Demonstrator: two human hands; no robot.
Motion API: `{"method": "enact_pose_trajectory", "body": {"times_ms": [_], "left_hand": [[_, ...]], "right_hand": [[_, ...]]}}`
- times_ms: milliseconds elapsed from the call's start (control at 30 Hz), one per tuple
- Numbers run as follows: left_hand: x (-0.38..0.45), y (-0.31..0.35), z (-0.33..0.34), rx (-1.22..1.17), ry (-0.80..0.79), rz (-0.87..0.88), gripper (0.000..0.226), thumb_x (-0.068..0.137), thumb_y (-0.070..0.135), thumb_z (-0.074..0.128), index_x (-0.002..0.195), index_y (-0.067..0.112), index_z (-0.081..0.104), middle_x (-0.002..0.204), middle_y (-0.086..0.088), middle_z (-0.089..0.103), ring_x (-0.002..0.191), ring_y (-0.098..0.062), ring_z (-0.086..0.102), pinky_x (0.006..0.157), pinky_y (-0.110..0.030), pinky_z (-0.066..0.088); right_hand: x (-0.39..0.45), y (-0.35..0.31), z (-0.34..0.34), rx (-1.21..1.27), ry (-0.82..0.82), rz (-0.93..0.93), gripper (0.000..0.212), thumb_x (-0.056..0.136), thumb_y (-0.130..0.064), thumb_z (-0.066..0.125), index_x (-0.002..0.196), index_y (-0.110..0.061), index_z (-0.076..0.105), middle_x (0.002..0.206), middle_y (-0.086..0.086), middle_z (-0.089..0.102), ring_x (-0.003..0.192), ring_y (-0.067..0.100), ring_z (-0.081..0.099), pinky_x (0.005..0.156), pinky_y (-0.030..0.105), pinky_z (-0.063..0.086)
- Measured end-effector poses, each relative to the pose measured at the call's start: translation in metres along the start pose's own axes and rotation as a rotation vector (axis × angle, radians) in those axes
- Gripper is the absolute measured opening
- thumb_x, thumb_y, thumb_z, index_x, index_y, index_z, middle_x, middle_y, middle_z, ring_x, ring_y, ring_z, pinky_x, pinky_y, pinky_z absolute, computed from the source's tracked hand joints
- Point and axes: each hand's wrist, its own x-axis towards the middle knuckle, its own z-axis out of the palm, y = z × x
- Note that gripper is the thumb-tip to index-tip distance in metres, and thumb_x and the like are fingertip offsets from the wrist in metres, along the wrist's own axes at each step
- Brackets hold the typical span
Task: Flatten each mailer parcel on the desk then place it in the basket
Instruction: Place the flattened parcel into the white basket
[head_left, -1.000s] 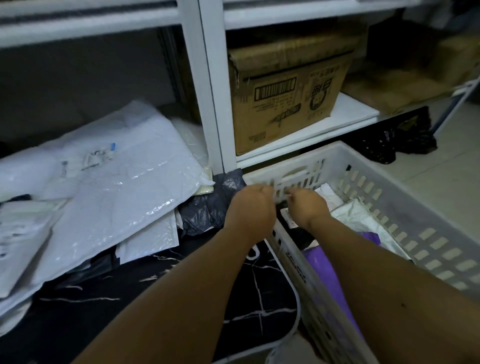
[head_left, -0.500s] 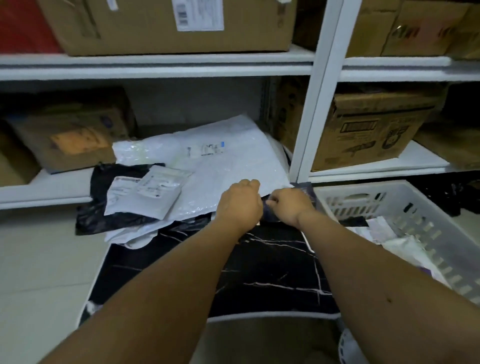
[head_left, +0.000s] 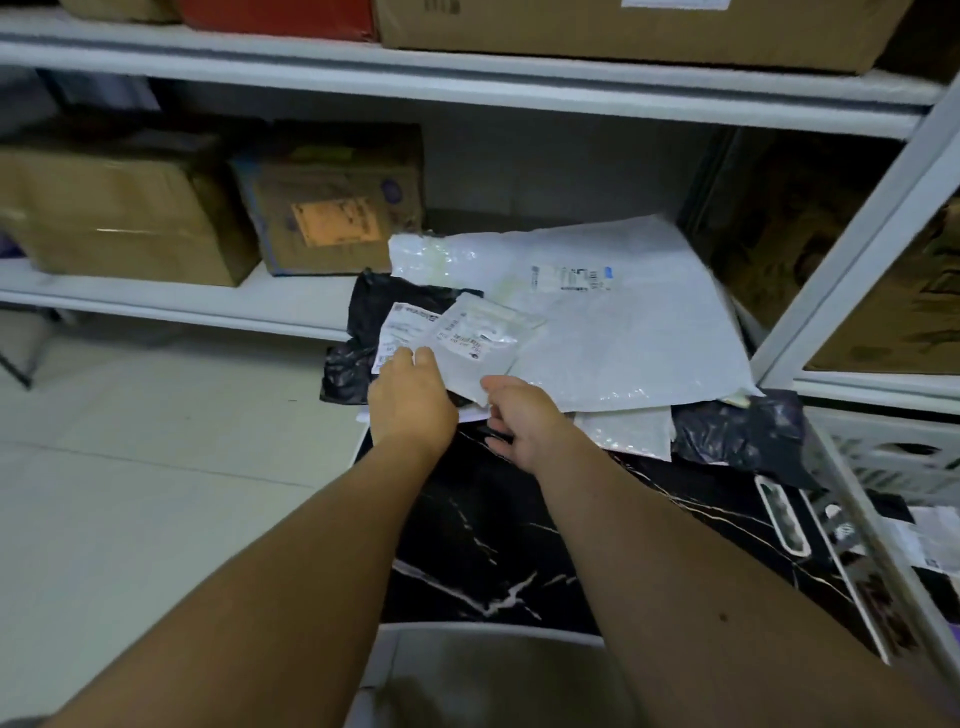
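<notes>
A small white mailer (head_left: 480, 340) lies on top of a pile at the back of the black marble desk (head_left: 493, 545). My right hand (head_left: 524, 415) pinches its near corner, thumb on top. My left hand (head_left: 410, 400) rests its fingertips at the mailer's left edge, over the white label of a black mailer (head_left: 363, 312). Under them lies a large white bubble mailer (head_left: 634, 332). A crumpled black mailer (head_left: 743, 436) and a small bubble mailer (head_left: 634, 431) lie to the right. The white plastic basket (head_left: 883, 452) stands at the far right with parcels inside.
White metal shelving (head_left: 467, 83) runs behind the desk, with an upright post (head_left: 852, 260) on the right. Cardboard boxes (head_left: 332, 208) stand on the low shelf at left. Pale tiled floor (head_left: 156, 467) lies left of the desk.
Both hands have moved left from the basket's corner across the desk to the small white mailer. The view has swung left with them, so the basket now sits at the right edge.
</notes>
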Motion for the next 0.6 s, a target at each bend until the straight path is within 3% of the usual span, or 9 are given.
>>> {"method": "enact_pose_trajectory", "body": {"times_ms": [100, 167, 233, 333, 467, 500, 567, 600], "left_hand": [[-0.002, -0.006, 0.008, -0.025, -0.032, 0.031, 0.036, 0.085, 0.006, 0.051, 0.120, 0.007, 0.045, 0.122, -0.012, 0.048, 0.108, -0.030, 0.050, 0.083, -0.036, 0.040], [-0.003, -0.006, 0.011, -0.047, -0.044, 0.043, 0.035, 0.085, 0.004, 0.051, 0.119, 0.007, 0.044, 0.120, -0.011, 0.048, 0.106, -0.029, 0.050, 0.082, -0.035, 0.041], [-0.005, -0.004, 0.011, -0.071, -0.054, 0.037, 0.033, 0.085, 0.001, 0.047, 0.117, 0.007, 0.044, 0.119, -0.011, 0.048, 0.105, -0.028, 0.050, 0.081, -0.034, 0.040], [-0.010, -0.001, 0.013, -0.108, -0.076, 0.031, 0.035, 0.084, -0.002, 0.045, 0.118, 0.006, 0.044, 0.120, -0.012, 0.047, 0.105, -0.029, 0.050, 0.083, -0.035, 0.039], [-0.023, 0.009, 0.013, -0.170, -0.131, 0.037, 0.040, 0.086, -0.002, 0.045, 0.124, 0.006, 0.040, 0.128, -0.013, 0.043, 0.107, -0.032, 0.052, 0.084, -0.039, 0.043], [-0.028, 0.013, 0.012, -0.177, -0.147, 0.045, 0.040, 0.086, -0.002, 0.045, 0.125, 0.006, 0.039, 0.129, -0.013, 0.042, 0.107, -0.033, 0.053, 0.082, -0.039, 0.043], [-0.041, 0.025, 0.009, -0.189, -0.190, 0.075, 0.041, 0.087, -0.002, 0.044, 0.127, 0.004, 0.038, 0.133, -0.013, 0.039, 0.107, -0.034, 0.055, 0.080, -0.038, 0.042], [-0.049, 0.033, 0.008, -0.194, -0.218, 0.091, 0.042, 0.087, -0.002, 0.044, 0.128, 0.004, 0.037, 0.135, -0.013, 0.038, 0.109, -0.034, 0.054, 0.082, -0.038, 0.042]], "right_hand": [[0.009, 0.002, 0.009, 0.110, 0.070, 0.025, 0.027, 0.093, -0.027, 0.052, 0.118, -0.021, 0.059, 0.117, 0.000, 0.054, 0.109, 0.017, 0.051, 0.084, 0.033, 0.047], [0.011, 0.000, 0.010, 0.165, 0.113, 0.008, 0.013, 0.092, -0.020, 0.051, 0.101, -0.015, 0.060, 0.101, 0.002, 0.055, 0.097, 0.015, 0.052, 0.091, 0.035, 0.049], [0.011, -0.003, 0.007, 0.211, 0.172, -0.023, 0.011, 0.093, -0.016, 0.048, 0.088, -0.012, 0.058, 0.081, 0.001, 0.045, 0.074, 0.012, 0.042, 0.098, 0.037, 0.047], [0.005, -0.009, -0.008, 0.284, 0.224, -0.070, 0.026, 0.095, -0.016, 0.047, 0.114, -0.006, 0.062, 0.076, -0.001, 0.041, 0.065, 0.009, 0.035, 0.078, 0.029, 0.041], [-0.010, -0.005, -0.034, 0.360, 0.220, -0.117, 0.037, 0.096, -0.011, 0.046, 0.130, -0.015, 0.059, 0.109, 0.002, 0.053, 0.081, 0.010, 0.047, 0.099, 0.030, 0.042], [-0.013, -0.002, -0.040, 0.375, 0.222, -0.115, 0.036, 0.095, -0.011, 0.048, 0.129, -0.016, 0.060, 0.107, 0.002, 0.052, 0.078, 0.010, 0.046, 0.097, 0.030, 0.045], [-0.025, 0.007, -0.054, 0.401, 0.247, -0.108, 0.031, 0.093, -0.013, 0.056, 0.123, -0.012, 0.062, 0.089, -0.001, 0.050, 0.065, 0.008, 0.040, 0.068, 0.020, 0.050], [-0.034, 0.013, -0.061, 0.402, 0.274, -0.105, 0.028, 0.091, -0.013, 0.060, 0.118, -0.009, 0.062, 0.082, -0.002, 0.051, 0.062, 0.009, 0.041, 0.055, 0.018, 0.045]]}}
